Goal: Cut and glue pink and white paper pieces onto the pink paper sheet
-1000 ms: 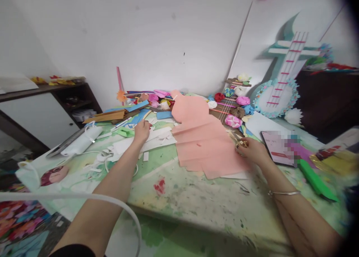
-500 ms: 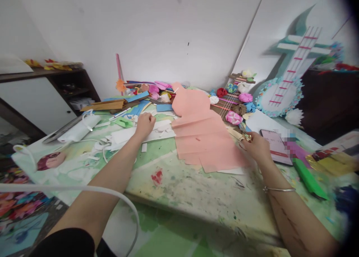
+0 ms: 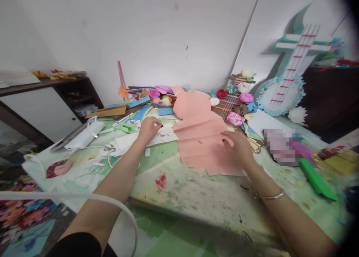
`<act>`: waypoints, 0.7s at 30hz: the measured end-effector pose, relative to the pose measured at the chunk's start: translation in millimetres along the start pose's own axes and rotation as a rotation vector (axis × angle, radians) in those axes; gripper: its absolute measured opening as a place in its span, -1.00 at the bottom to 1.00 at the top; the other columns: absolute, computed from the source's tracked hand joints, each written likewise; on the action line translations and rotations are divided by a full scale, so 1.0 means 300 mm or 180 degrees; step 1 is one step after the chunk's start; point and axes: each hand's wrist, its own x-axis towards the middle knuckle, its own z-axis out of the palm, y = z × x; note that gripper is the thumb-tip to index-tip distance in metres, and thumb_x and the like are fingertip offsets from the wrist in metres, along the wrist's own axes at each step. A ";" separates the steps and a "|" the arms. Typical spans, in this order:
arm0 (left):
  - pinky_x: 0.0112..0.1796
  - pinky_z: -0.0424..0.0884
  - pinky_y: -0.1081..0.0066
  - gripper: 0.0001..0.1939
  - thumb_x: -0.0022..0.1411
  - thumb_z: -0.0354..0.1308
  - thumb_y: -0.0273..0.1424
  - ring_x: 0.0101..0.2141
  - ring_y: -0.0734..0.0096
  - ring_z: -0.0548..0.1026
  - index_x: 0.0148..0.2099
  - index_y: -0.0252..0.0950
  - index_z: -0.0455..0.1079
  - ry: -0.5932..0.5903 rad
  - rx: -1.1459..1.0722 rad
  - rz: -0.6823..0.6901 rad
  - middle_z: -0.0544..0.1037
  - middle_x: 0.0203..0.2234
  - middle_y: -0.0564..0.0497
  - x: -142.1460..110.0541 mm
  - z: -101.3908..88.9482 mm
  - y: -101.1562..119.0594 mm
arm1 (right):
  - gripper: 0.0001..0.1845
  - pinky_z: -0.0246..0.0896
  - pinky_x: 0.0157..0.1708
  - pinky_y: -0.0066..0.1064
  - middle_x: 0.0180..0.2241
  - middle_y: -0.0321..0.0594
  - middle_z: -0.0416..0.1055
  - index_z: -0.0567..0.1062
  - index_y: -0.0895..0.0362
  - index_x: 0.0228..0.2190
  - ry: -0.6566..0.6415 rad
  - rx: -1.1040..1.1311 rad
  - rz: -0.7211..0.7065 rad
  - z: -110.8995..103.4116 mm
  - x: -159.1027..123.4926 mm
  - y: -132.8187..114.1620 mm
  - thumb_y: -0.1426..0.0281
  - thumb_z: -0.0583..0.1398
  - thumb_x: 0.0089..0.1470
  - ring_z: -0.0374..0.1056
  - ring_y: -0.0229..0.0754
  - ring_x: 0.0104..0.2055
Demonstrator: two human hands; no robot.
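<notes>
My left hand (image 3: 150,130) hovers over small white paper scraps (image 3: 165,130) on a long white strip, its thumb and fingertips pinched together. Whatever may be in that pinch is too small to make out. Over the right side of a salmon-pink paper sheet (image 3: 196,135) my right hand (image 3: 238,148) is stretched out, fingers apart and holding nothing. The sheet lies creased on the table, below a rounded pink cut-out (image 3: 192,104). Just right of my right hand rests a pair of scissors (image 3: 255,146) with gold-coloured handles.
A phone (image 3: 280,146) and a green paper roll (image 3: 316,180) lie at the right. Crumpled paper flowers (image 3: 235,118) line the back. A decorated lute-shaped model (image 3: 280,96) leans on the wall. A white cable (image 3: 112,200) crosses in front of my left arm.
My right hand has let go of the scissors, leaving them on the table, and has moved left over the pink sheet. My left hand has shifted slightly right, its fingers now pinched.
</notes>
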 end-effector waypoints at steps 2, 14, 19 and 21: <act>-0.10 0.30 0.23 -0.91 0.02 0.21 -0.42 -0.23 0.12 0.49 -0.51 -0.26 0.43 0.0076 0.0003 -0.0058 0.59 -0.38 -0.07 -0.003 -0.008 0.008 | -0.58 0.10 0.13 -0.21 0.13 -0.07 0.31 0.41 0.11 0.05 -0.0250 0.0200 -0.0467 0.047 -0.003 -0.066 0.40 0.04 0.16 0.21 -0.07 0.17; -0.16 0.37 0.30 -0.64 -0.08 0.36 -0.31 -0.15 0.05 0.51 -0.19 -0.32 0.48 -0.0933 0.0506 -0.0446 0.58 -0.20 -0.14 0.002 -0.058 -0.073 | -0.65 0.27 0.02 -0.14 -0.01 -0.03 0.45 0.48 0.13 -0.06 -0.0320 0.1042 -0.0882 0.073 -0.017 -0.104 0.37 0.03 0.19 0.36 -0.03 0.05; -0.11 0.40 0.19 -0.68 0.12 0.26 -0.28 -0.12 0.15 0.48 -0.11 -0.34 0.43 -0.1582 0.0912 -0.0554 0.51 -0.14 -0.11 0.029 -0.093 -0.108 | -0.65 0.37 -0.28 -0.28 -0.26 -0.09 0.54 0.49 0.13 -0.08 -0.0279 0.1250 -0.0618 0.051 -0.036 -0.113 0.30 0.04 0.19 0.48 -0.10 -0.26; -0.11 0.41 0.21 -0.70 0.21 0.18 -0.28 -0.13 0.22 0.47 -0.07 -0.33 0.40 -0.1733 0.0983 -0.0581 0.49 -0.12 -0.09 0.045 -0.102 -0.115 | -0.64 0.35 -0.28 -0.25 -0.28 -0.09 0.54 0.50 0.14 -0.08 -0.0373 0.1116 -0.0570 0.057 -0.039 -0.117 0.30 0.04 0.19 0.47 -0.09 -0.28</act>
